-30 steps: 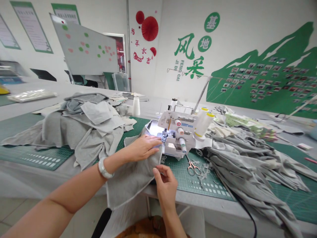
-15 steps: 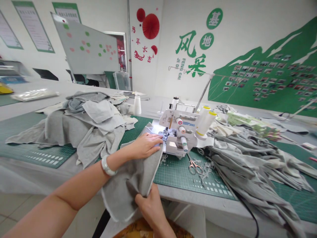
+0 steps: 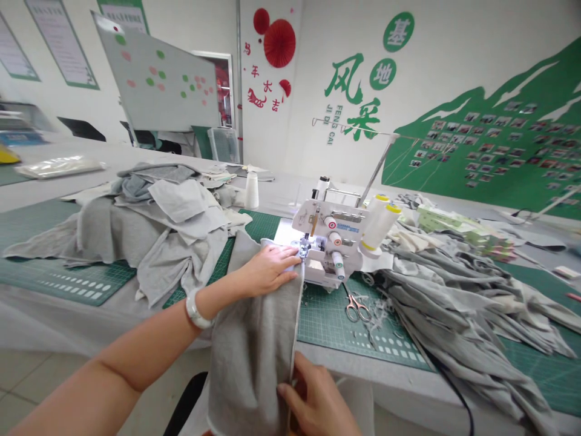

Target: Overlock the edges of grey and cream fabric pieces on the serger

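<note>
A white overlock sewing machine stands on the table with its lamp lit. A long piece of grey fabric runs from under its presser foot area down over the table's front edge. Flat on the fabric, just left of the needle area, lies my left hand, fingers stretched out. Lower down, my right hand pinches the fabric's right edge between thumb and fingers. The edge between both hands hangs fairly straight. Copper-handled scissors lie on the mat right of the machine, beside thread scraps.
Grey fabric pieces are heaped on the left, and a larger grey pile spreads at the right. A white thread cone stands behind the fabric. Green cutting mats cover parts of the table. A black cable hangs at the front.
My right hand has shifted right and down along the fabric edge, and the fabric now hangs straighter and smoother. My left hand stays flat beside the needle area.
</note>
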### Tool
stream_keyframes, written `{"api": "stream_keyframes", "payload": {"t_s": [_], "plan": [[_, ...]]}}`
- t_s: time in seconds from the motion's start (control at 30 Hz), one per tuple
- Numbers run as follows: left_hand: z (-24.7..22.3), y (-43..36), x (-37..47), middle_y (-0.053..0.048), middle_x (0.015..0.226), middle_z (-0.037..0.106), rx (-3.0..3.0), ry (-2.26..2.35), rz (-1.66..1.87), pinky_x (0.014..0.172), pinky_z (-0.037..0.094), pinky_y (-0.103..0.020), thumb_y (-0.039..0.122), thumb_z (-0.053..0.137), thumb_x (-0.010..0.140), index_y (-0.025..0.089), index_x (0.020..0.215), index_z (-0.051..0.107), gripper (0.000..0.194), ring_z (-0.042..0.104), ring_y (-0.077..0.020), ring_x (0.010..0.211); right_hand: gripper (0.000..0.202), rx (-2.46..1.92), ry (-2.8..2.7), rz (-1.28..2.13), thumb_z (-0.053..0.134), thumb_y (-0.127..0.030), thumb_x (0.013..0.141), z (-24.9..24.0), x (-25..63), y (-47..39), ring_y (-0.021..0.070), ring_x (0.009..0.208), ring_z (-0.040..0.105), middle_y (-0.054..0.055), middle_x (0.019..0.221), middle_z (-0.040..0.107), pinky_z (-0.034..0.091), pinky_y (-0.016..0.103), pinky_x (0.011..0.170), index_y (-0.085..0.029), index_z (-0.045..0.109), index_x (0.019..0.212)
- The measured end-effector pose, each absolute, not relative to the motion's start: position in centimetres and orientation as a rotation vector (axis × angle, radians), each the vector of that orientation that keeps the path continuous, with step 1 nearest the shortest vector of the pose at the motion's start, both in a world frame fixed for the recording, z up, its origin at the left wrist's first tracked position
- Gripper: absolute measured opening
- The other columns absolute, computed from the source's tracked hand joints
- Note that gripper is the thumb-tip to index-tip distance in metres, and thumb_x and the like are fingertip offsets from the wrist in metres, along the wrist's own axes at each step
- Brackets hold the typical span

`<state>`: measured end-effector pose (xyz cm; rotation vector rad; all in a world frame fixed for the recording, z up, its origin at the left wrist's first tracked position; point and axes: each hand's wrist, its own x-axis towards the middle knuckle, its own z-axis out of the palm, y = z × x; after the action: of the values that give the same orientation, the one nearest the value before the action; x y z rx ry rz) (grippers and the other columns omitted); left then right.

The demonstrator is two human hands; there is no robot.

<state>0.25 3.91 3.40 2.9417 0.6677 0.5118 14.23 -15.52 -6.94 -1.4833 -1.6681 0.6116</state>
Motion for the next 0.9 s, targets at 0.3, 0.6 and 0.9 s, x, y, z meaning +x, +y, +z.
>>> {"api": "stream_keyframes", "payload": {"t_s": [0.3,0.6,0.9], "plan": [[2.9,4.4,-0.2,-0.014,0.143,0.047,2.924,0.629,0.525,0.106,0.031,-0.046,0.035,0.038,0.098,0.021,0.130,0.051,0.037,0.042,-0.0278,0.133,0.040,-1.393,-1.530,0.448,0.052,-0.030,0.092,-3.4,15.4,-10.8,0.0206,0.103,0.065,0.011,0.120,0.065,0.055,0.031,0.081,-0.021,0.050,0.131],[3.1,4.9,-0.6,-0.014,0.137,0.052,2.741,0.655,0.618,0.107,0.033,-0.044,0.041,0.042,0.097,0.018,0.125,0.049,0.037,0.046,-0.0263,0.126,0.041,-1.396,-1.442,0.249,0.047,-0.033,0.096,-2.8,14.2,-6.0,0.0210,0.098,0.066,0.011,0.117,0.067,0.053,0.035,0.086,-0.019,0.054,0.134],[3.1,5.2,-0.9,-0.015,0.135,0.053,2.719,0.633,0.604,0.108,0.031,-0.045,0.042,0.046,0.094,0.015,0.127,0.047,0.043,0.045,-0.0282,0.125,0.037,-1.455,-1.492,0.202,0.042,-0.031,0.098,-2.6,13.6,-5.1,0.0206,0.092,0.071,0.006,0.117,0.070,0.053,0.028,0.075,-0.023,0.061,0.128]]}}
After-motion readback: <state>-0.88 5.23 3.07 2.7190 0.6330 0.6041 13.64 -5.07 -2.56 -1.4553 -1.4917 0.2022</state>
